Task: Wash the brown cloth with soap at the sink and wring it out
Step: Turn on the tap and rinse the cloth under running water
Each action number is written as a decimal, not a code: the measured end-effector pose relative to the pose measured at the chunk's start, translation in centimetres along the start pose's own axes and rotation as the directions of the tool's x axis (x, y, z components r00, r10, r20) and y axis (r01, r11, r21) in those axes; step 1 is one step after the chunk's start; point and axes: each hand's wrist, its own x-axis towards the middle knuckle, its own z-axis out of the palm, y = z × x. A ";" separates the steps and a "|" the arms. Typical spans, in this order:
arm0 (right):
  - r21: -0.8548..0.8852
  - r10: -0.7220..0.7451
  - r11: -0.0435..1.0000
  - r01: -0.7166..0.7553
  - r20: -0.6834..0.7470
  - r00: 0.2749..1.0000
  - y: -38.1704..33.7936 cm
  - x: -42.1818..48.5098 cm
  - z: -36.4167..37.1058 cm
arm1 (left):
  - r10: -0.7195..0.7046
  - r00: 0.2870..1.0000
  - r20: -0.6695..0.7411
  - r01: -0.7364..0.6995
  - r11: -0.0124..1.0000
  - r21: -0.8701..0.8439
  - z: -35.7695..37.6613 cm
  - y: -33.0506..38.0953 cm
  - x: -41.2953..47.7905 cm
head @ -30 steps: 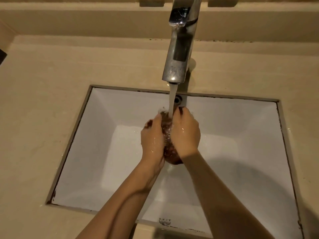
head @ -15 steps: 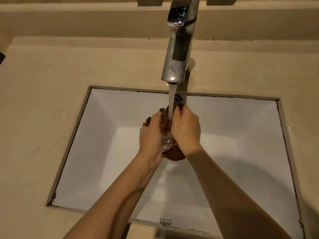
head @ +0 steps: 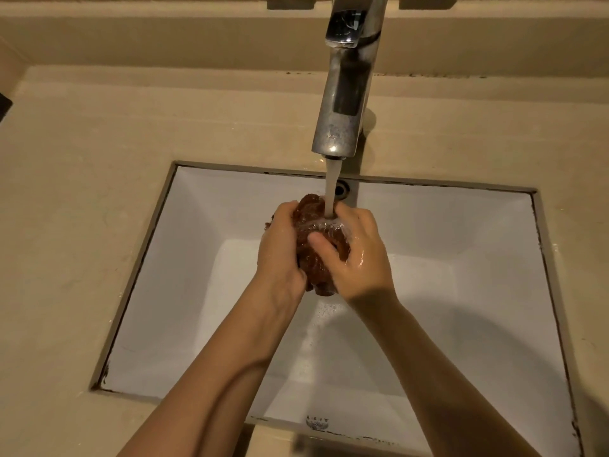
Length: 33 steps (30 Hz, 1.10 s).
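The brown cloth (head: pixel 311 255) is a wet, bunched wad held over the white sink (head: pixel 184 291), under the running water. My left hand (head: pixel 280 249) clasps its left side. My right hand (head: pixel 356 258) grips its right side, thumb pressed across the front of the wad. Water from the chrome tap (head: pixel 346 94) lands on the top of the cloth beside my right fingers. A lump of cloth hangs out below both hands. No soap is in view.
A beige stone counter (head: pixel 82 192) surrounds the sink, with a raised ledge along the back wall. The overflow hole (head: pixel 341 189) sits in the sink's back wall behind the stream. A dark object (head: pixel 4 105) shows at the far left edge.
My hands have shifted around the cloth under the stream: the right thumb now lies across its front and more cloth shows between the hands. The view has drifted slightly.
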 end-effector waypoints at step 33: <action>0.271 0.620 0.697 -0.664 0.238 0.748 -0.7 4.5 -0.8 | 0.498 0.851 0.169 -0.524 0.775 0.354 -1.0 -1.3 0.9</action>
